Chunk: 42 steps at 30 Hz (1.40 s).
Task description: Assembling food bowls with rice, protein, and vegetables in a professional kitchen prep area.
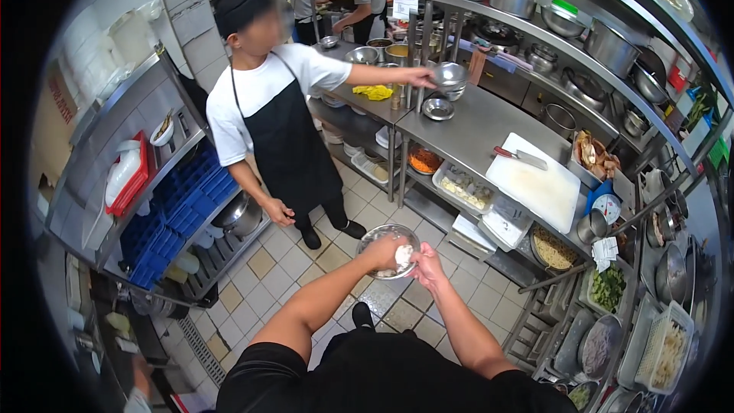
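Note:
In front of my body I have a round metal bowl (372, 234) with a white, pasty or powdery clump (403, 255) in it. Reaching down inside the bowl, my left hand (381, 253) has its fingers curled beside the white clump; what they grip is hidden. The bowl's right rim is pinched by my right hand (429, 266). Across from me a co-worker in a black apron (283, 134) stretches one arm over the steel counter, with a hand at a stack of metal bowls (450, 80). Another small metal bowl (437, 109) stands just below that stack.
A white cutting board (535, 183) with a red-handled knife (521, 157) lies on the steel counter (474, 126). Food tubs (463, 187) fill the shelf beneath. Blue crates (187, 203) and a red tray (128, 176) occupy the left rack. The floor is tiled (264, 264).

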Motion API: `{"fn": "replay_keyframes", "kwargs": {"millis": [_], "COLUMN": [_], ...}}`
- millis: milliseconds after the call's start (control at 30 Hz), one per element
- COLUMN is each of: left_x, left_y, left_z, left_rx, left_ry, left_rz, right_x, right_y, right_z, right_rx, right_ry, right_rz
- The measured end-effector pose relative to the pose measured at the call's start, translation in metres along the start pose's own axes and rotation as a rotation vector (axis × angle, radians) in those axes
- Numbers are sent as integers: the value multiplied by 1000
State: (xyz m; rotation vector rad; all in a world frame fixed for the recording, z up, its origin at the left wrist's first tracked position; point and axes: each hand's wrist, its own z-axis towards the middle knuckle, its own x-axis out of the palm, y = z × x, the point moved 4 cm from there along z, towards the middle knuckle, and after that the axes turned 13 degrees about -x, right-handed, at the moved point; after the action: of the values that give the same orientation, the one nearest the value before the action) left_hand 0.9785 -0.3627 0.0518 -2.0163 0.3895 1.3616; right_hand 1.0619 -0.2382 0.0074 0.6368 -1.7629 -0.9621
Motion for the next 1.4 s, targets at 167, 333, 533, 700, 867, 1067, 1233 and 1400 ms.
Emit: {"fn": "replay_keyframes", "kwargs": {"millis": [167, 333, 533, 700, 867, 1067, 1233, 1400], "left_x": [8, -6, -26, -49, -71, -18, -7, -41], "left_y": [50, 76, 114, 112, 93, 100, 146, 197], "left_z": [-33, -81, -90, -87, -83, -80, -119, -143], "left_rx": [-293, -233, -283, -120, -164, -324, -386, -473], "left_ry": [-11, 12, -63, 6, -37, -103, -82, 241], "left_rz": [6, 75, -23, 120, 73, -25, 218, 42], "right_x": [32, 56, 117, 133, 120, 122, 151, 192], "right_y": [-46, -58, -62, -52, -30, -69, -127, -157], "right_z": [-4, -6, -6, -7, -7, -23, -26, -15], "right_rx": [114, 200, 162, 133, 70, 172, 221, 279], "right_ry": [127, 159, 252, 138, 168, 125, 185, 252], "right_rz": [-54, -101, -89, -41, -23, -19, 15, -53]}}
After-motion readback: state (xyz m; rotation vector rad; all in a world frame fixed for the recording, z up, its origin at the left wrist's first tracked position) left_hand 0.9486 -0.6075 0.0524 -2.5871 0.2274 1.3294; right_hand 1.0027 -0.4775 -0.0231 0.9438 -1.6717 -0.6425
